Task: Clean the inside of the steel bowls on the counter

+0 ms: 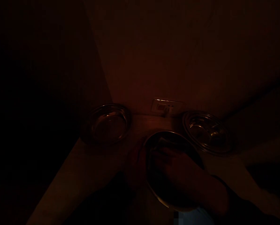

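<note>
The scene is very dark. A metal bowl [162, 201] is tilted toward me over the near part of the table. At its left rim, my left hand [136, 165] grips the bowl from outside, fingers only faintly visible. Inside it, my right hand [174, 161] reaches down against the inner wall. Its fingers fade into shadow, so whether they hold something does not show. A dim folded shape lies just beyond those fingers, too dark to name.
Behind on the left stands a shiny metal dish [110, 125]. Nested metal dishes [207, 132] sit at the back right, close to the bowl. A wall socket plate [166, 107] with a plug is on the wall beyond the pale table [67, 175].
</note>
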Action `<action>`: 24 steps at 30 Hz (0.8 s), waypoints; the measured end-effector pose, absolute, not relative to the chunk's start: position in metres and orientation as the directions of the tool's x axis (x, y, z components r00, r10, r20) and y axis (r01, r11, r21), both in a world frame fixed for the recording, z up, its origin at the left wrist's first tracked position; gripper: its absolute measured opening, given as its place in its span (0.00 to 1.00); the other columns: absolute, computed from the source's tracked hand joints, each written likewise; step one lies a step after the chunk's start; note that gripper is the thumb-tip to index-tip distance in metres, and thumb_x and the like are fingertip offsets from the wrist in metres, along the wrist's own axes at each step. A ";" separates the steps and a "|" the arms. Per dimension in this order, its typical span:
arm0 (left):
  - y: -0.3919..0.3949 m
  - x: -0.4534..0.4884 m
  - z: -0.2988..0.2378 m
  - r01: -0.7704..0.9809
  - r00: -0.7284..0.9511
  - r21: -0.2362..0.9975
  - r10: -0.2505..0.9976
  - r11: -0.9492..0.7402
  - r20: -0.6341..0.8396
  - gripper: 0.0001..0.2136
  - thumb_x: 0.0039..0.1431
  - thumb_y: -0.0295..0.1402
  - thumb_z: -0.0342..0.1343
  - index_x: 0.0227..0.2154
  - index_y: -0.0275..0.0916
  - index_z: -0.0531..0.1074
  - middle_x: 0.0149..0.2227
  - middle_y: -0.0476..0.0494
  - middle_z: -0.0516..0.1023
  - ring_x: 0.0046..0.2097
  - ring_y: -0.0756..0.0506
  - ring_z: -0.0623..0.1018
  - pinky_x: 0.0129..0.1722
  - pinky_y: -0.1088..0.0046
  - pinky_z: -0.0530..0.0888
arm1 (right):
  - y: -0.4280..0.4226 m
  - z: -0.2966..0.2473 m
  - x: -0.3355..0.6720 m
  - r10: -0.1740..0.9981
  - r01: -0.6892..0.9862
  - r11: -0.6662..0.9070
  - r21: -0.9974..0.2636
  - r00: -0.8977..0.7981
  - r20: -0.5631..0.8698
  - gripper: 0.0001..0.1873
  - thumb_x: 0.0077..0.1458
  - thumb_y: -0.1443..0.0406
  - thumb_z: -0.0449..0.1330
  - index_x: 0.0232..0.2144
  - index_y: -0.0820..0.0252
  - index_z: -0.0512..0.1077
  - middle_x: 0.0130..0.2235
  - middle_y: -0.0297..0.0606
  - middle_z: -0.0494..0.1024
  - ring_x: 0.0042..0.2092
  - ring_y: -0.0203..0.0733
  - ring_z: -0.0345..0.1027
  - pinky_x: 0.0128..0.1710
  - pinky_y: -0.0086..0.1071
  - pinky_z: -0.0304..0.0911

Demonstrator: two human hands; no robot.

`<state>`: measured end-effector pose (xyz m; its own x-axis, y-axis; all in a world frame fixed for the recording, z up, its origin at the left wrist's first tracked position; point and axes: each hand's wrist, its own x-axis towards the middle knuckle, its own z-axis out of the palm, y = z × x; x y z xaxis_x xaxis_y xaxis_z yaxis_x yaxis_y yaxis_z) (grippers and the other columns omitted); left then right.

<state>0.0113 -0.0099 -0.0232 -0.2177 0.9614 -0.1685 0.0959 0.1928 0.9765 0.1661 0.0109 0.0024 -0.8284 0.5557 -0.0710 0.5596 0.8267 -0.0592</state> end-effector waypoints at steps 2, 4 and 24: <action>-0.010 0.011 -0.024 0.090 -0.198 0.978 0.966 0.189 -0.169 0.20 0.64 0.33 0.41 0.54 0.40 0.70 0.57 0.44 0.74 0.58 0.43 0.72 0.61 0.62 0.65 | 0.011 0.003 0.166 0.518 0.522 0.849 -0.087 -0.853 -0.061 0.15 0.57 0.74 0.57 0.47 0.60 0.71 0.49 0.40 0.77 0.48 0.47 0.68 0.43 0.39 0.67; -0.010 0.011 -0.024 0.080 -0.202 0.977 0.963 0.196 -0.176 0.20 0.64 0.34 0.41 0.54 0.41 0.71 0.56 0.44 0.75 0.57 0.43 0.73 0.60 0.63 0.66 | 0.011 0.005 0.166 0.554 0.556 0.828 -0.068 -0.831 -0.056 0.15 0.57 0.74 0.57 0.47 0.61 0.71 0.50 0.41 0.77 0.48 0.47 0.68 0.41 0.38 0.67; -0.010 0.011 -0.026 0.092 -0.194 0.975 0.964 0.202 -0.181 0.20 0.63 0.35 0.43 0.54 0.40 0.70 0.56 0.43 0.75 0.57 0.42 0.72 0.61 0.62 0.64 | 0.010 0.013 0.162 0.555 0.572 0.811 -0.126 -0.819 -0.147 0.14 0.58 0.75 0.57 0.46 0.66 0.72 0.48 0.44 0.77 0.48 0.49 0.68 0.43 0.39 0.69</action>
<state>0.0114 -0.0099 -0.0255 -0.1938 0.9642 -0.1812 0.0919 0.2017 0.9751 0.1622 0.0104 0.0133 -0.8189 0.5547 -0.1470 0.5718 0.8106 -0.1265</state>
